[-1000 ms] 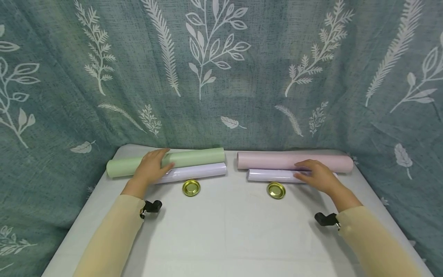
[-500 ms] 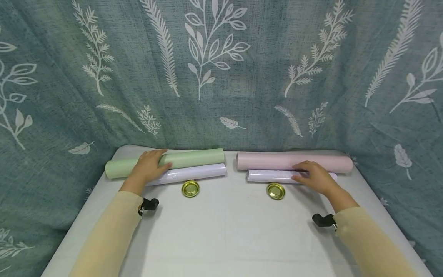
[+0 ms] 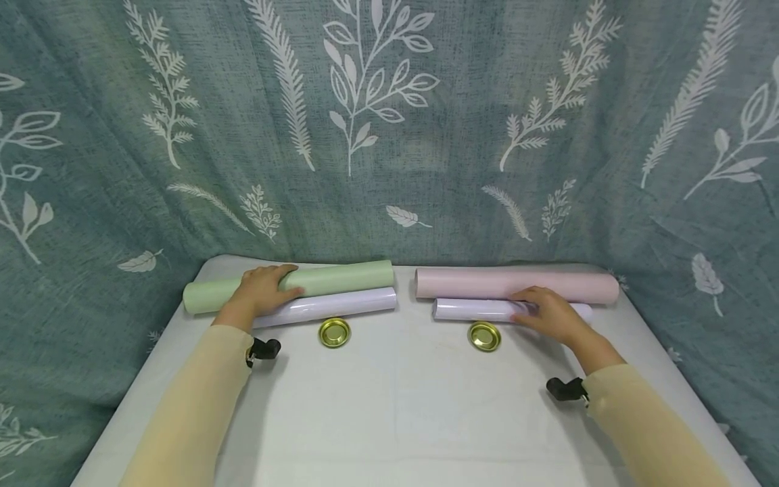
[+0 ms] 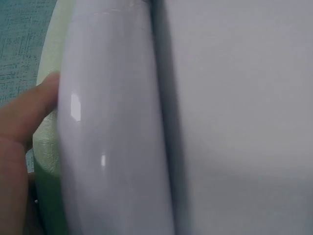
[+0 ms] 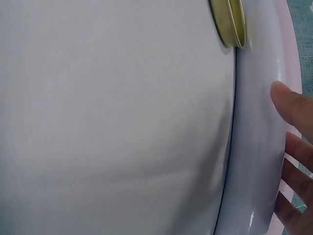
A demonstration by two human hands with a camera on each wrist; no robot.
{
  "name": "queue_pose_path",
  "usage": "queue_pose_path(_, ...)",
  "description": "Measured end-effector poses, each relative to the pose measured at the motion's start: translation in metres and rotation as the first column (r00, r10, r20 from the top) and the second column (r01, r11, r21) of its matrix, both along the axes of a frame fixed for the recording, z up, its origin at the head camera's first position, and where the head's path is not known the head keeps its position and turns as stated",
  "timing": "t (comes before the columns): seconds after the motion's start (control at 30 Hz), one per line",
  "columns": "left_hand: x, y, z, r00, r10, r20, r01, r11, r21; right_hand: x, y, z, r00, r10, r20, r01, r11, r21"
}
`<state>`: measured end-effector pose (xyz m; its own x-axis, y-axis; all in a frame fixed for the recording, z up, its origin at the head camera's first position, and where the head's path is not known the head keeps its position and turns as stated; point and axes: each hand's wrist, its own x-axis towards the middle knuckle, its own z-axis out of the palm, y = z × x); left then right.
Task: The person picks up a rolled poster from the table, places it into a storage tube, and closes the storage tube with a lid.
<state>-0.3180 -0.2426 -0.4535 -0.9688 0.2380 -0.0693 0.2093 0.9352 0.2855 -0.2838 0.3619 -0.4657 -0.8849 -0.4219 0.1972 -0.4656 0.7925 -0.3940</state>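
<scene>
My left hand (image 3: 262, 291) lies over a pale green roll (image 3: 343, 276), thumb along its near side and fingers across the top. In the left wrist view its thumb (image 4: 41, 95) touches the green roll beside a glossy white roll (image 4: 112, 117). On the right, my right hand (image 3: 550, 314) holds a second glossy white roll (image 3: 471, 309). The right wrist view has the thumb (image 5: 286, 98) on top of that roll and the fingers (image 5: 296, 176) along its far side. Behind it lies a pink roll (image 3: 468, 282).
Two small round gold dishes rest before the rolls, one left (image 3: 334, 333) and one right (image 3: 484, 336), the right one close against its white roll. A white cloth (image 3: 389, 406) covers the table. A green leaf-patterned curtain (image 3: 450, 169) hangs behind and at both sides.
My right hand has shifted slightly left along the white roll, its fingers closing in on it. The left hand stays at the green roll; the rolls hardly move.
</scene>
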Motion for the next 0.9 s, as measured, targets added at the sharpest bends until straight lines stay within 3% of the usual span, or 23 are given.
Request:
queue_pose_path(0.43,-0.011,0.004,0.013,0.988,-0.003,0.154,0.008,0.999,-0.034,-0.003,0.001,-0.005,0.999,0.038,-0.004,-0.038,0.999,0.034)
queue_pose_path(0.67,-0.016,0.003,0.011,0.986,-0.017,0.164,0.024,0.999,-0.039,-0.002,0.001,-0.003,1.0,0.01,-0.002,-0.01,0.998,0.064)
queue_pose_path(0.9,-0.014,0.001,0.011,0.987,-0.044,0.154,0.044,0.999,0.001,0.001,0.0,-0.001,1.0,0.023,0.012,-0.024,0.998,0.062)
